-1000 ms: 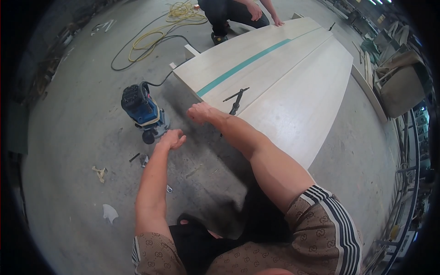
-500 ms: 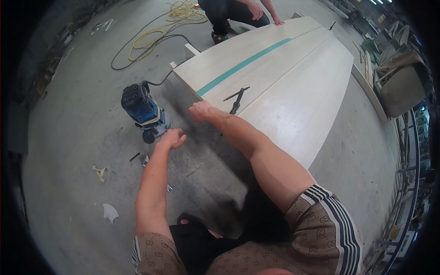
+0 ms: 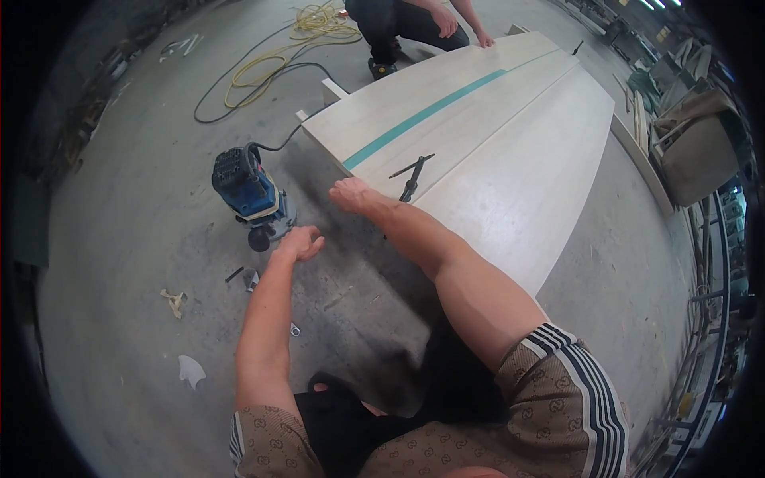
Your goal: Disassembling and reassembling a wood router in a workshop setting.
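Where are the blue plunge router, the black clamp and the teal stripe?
Blue plunge router (image 3: 255, 192): head view, on its motor body.
Black clamp (image 3: 411, 186): head view, on its shaft.
Teal stripe (image 3: 426, 115): head view, midway along it.

A woodworking workshop, it seemed.
A clamp (image 3: 411, 182) sat on a wooden panel (image 3: 518, 191); a power tool (image 3: 244, 182) and yellow cable (image 3: 320, 24) rested on grey floor (image 3: 135, 207).
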Demonstrator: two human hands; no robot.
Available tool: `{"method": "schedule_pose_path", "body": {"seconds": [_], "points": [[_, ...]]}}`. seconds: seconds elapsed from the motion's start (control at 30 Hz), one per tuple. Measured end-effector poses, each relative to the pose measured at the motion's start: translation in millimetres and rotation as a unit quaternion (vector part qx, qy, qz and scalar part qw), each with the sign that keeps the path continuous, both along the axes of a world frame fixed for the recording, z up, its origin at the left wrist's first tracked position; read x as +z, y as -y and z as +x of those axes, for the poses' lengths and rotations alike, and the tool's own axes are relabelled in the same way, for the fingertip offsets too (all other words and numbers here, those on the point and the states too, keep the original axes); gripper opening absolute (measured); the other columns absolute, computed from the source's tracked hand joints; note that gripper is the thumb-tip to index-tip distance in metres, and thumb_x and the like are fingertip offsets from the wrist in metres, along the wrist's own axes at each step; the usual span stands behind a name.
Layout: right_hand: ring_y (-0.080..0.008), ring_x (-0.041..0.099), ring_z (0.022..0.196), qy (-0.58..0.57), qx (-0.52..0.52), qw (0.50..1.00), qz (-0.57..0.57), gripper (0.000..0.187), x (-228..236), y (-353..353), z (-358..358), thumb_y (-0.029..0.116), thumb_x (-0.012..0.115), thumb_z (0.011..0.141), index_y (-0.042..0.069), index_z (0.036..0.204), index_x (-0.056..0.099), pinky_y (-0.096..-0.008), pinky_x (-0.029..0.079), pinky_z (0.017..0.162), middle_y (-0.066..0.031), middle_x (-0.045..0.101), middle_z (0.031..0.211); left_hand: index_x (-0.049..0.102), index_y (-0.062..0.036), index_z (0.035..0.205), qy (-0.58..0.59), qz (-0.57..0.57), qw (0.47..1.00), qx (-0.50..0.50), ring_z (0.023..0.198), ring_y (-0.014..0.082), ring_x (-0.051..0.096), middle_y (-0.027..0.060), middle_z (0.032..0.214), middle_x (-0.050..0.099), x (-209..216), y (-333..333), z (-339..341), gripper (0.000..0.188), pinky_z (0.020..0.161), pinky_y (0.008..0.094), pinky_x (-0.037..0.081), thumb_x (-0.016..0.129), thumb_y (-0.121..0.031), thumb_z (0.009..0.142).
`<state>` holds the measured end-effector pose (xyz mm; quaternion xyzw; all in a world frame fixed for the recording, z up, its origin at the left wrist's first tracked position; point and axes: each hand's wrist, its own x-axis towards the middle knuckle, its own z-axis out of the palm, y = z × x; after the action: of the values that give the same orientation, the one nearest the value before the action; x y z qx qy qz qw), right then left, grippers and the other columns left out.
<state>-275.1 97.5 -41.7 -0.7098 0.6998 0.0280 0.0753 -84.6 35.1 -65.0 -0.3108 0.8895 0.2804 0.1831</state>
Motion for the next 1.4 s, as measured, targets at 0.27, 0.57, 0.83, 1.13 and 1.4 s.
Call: {"method": "schedule_pose_path", "body": {"seconds": [0.27, 0.57, 0.83, 1.13, 1.4], "points": [[-0.0295, 0.064, 0.086, -0.011, 0.016, 1.0, -0.016, 0.01, -0.7, -1.0, -2.7, 0.009, 0.06, 0.074, 0.009, 0.081, 0.066, -0.0391, 0.052, 0.07, -0.014, 0.065, 0.087, 0.06, -0.0155, 0.114, -0.002, -0.001, 1.0, -0.006, 0.108, 0.0338, 0.054, 0.0163, 0.113, 0.06, -0.3, -0.1, -3.2, 0.039, 0.094, 0.0438, 0.042, 0.054, -0.038, 0.083], [-0.0305, 0.064, 0.083, -0.005, 0.018, 1.0, -0.024, 0.01, 3.1, -0.4, -1.7, 0.009, 0.056, 0.076, 0.007, 0.079, 0.066, -0.0396, 0.052, 0.069, -0.0146, 0.064, 0.085, 0.06, -0.0142, 0.114, -0.003, 0.006, 1.0, 0.006, 0.109, 0.0338, 0.054, 0.0172, 0.113, 0.06, 0.7, 0.5, -1.0, 0.041, 0.094, 0.0435, 0.042, 0.054, -0.039, 0.082], [-0.0315, 0.064, 0.083, 0.008, 0.024, 0.998, -0.056, 0.012, -1.8, 3.7, -0.9, 0.011, 0.054, 0.077, 0.007, 0.077, 0.065, -0.0403, 0.051, 0.069, -0.0152, 0.064, 0.084, 0.059, -0.0133, 0.115, 0.005, 0.005, 1.0, 0.009, 0.109, 0.034, 0.054, 0.0172, 0.113, 0.06, 1.6, 0.1, -0.3, 0.042, 0.094, 0.0432, 0.042, 0.054, -0.039, 0.082], [-0.0307, 0.064, 0.084, -0.026, 0.045, 0.998, -0.029, 0.012, 0.8, 5.2, 0.1, 0.011, 0.053, 0.078, 0.009, 0.081, 0.065, -0.0396, 0.051, 0.068, -0.0132, 0.065, 0.083, 0.06, -0.0122, 0.113, 0.001, -0.001, 1.0, 0.004, 0.108, 0.0345, 0.054, 0.0174, 0.111, 0.061, 5.8, -1.8, 1.1, 0.041, 0.093, 0.0441, 0.042, 0.054, -0.039, 0.082], [-0.0307, 0.064, 0.085, -0.021, 0.034, 0.999, -0.023, 0.012, 4.0, 6.5, 2.1, 0.01, 0.052, 0.081, 0.01, 0.086, 0.062, -0.04, 0.052, 0.067, -0.0124, 0.064, 0.083, 0.064, -0.0086, 0.104, -0.04, -0.034, 0.999, 0.012, 0.095, 0.0329, 0.06, 0.0164, 0.1, 0.065, 3.6, -5.6, 3.7, 0.035, 0.085, 0.039, 0.047, 0.054, -0.033, 0.081]]}}
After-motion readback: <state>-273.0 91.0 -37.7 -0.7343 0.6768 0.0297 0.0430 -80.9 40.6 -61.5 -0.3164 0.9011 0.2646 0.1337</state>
